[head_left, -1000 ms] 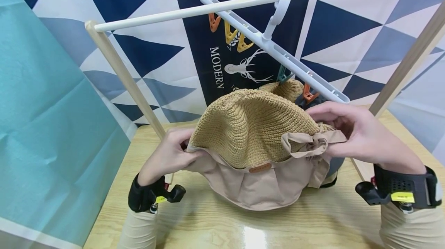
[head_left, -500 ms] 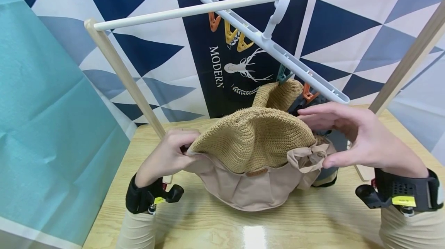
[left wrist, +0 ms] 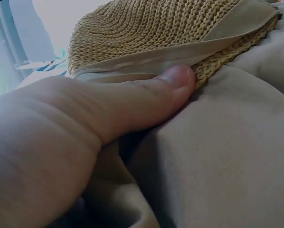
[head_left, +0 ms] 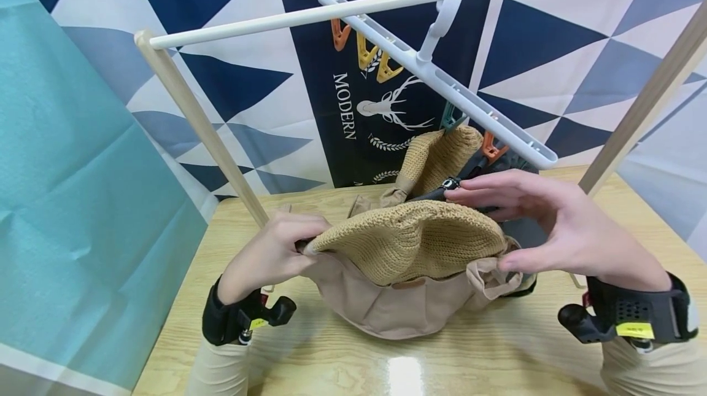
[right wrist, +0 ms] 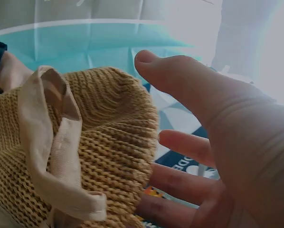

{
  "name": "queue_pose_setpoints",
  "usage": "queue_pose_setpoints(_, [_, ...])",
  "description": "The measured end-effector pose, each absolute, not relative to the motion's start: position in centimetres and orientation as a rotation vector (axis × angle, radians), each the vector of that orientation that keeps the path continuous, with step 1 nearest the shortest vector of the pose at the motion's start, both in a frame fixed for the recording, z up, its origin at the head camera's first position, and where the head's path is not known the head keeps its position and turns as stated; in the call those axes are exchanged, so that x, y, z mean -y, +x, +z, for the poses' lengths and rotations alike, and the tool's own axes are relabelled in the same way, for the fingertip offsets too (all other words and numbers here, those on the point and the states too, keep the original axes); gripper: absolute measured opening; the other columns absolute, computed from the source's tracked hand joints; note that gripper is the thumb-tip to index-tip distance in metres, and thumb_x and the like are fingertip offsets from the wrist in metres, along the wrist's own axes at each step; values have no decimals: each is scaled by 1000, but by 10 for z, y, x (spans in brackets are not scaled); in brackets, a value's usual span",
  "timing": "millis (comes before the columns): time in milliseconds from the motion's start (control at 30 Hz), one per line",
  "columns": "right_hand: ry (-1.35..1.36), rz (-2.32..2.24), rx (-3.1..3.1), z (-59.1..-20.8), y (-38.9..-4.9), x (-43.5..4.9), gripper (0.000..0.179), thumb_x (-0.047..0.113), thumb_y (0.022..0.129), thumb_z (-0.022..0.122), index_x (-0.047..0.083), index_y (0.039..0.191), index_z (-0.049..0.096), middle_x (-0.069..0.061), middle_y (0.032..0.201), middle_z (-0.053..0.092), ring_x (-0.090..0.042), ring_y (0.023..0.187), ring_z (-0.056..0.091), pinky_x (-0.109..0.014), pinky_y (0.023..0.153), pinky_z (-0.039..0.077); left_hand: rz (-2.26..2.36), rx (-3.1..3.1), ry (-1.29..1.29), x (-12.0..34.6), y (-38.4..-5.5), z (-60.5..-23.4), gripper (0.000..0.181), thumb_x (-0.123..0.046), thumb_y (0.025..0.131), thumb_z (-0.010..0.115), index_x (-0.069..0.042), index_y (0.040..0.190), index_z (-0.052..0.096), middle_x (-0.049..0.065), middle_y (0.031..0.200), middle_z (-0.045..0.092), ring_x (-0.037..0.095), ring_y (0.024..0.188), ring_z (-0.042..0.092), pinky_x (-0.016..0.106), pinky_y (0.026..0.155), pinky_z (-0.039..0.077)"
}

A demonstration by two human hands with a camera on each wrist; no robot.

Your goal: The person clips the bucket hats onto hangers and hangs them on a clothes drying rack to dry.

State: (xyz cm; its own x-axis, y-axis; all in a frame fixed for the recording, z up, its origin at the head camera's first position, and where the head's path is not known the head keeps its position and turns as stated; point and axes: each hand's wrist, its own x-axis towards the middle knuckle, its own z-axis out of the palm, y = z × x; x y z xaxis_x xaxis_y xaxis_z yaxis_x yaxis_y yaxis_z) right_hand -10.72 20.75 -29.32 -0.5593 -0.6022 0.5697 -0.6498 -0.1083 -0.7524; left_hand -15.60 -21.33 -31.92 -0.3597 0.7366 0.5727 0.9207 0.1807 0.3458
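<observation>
A sun hat (head_left: pixel 375 248) with a tan woven crown and a beige cloth brim (head_left: pixel 386 316) tilts over the table. My left hand (head_left: pixel 278 252) pinches its left edge; in the left wrist view the thumb (left wrist: pixel 165 88) presses the cloth band beside the weave. The cloth bow (right wrist: pixel 68 142) hangs on the hat's right side. My right hand (head_left: pixel 558 227) stands there with thumb and fingers spread apart, holding nothing. In the right wrist view its fingertips lie close by the crown's edge. The left hand's other fingers are hidden by the hat.
Above, a pale blue hanger (head_left: pixel 425 67) with orange, yellow and teal clips hooks over a white rod (head_left: pixel 309 17). Behind the hat, another tan woven piece (head_left: pixel 442 156) hangs from the teal clip, and a dark item from an orange clip (head_left: pixel 491 147). Wooden posts (head_left: pixel 204 132) flank the table.
My right hand has let go of the bow side and its fingers have spread. The hat has tipped lower, showing more of the things hung behind. My left hand keeps its pinch.
</observation>
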Motion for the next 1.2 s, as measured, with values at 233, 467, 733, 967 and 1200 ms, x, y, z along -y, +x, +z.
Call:
queue_pose_setpoints(233, [1201, 1576, 2435, -292, -98, -204, 97, -17, 75, 92, 1, 163, 54, -2, 162, 67, -8, 134, 75, -18, 107, 61, -953, 2268, -1589, 210, -154, -318, 34, 22, 86, 62, -10, 94, 69, -2, 82, 62, 3, 76, 51, 17, 71, 37])
queue_pose_setpoints(467, [1296, 1337, 2539, -297, -100, -194, 83, -3, 86, 93, 22, 158, 62, 9, 150, 72, -5, 123, 73, -19, 99, 60, -912, 2326, -1539, 208, -149, -318, 41, 22, 80, 60, -11, 99, 77, -4, 89, 76, 0, 81, 59, 54, 92, 41])
queue_pose_setpoints(733, [1260, 1218, 2510, -308, -108, -190, 55, -12, 97, 77, 22, 140, 74, 12, 123, 80, 1, 102, 71, -17, 81, 58, -902, 2288, -1554, 206, -150, -319, 42, 23, 78, 58, -9, 99, 76, -2, 88, 73, 3, 80, 58, 32, 83, 46])
queue_pose_setpoints(967, [1197, 1226, 2490, -308, -107, -189, 52, -18, 97, 69, 20, 130, 80, 10, 113, 83, 1, 92, 69, -17, 74, 57, -916, 2279, -1565, 204, -151, -321, 43, 23, 76, 56, -6, 102, 76, 0, 86, 69, 5, 80, 54, 21, 73, 44])
queue_pose_setpoints(1200, [1180, 1236, 2491, -310, -109, -190, 53, -18, 98, 68, 22, 131, 80, 12, 116, 83, 3, 97, 72, -16, 76, 59, -919, 2326, -1533, 204, -149, -320, 45, 21, 78, 58, -5, 107, 80, 1, 92, 76, 9, 80, 57, 23, 75, 46])
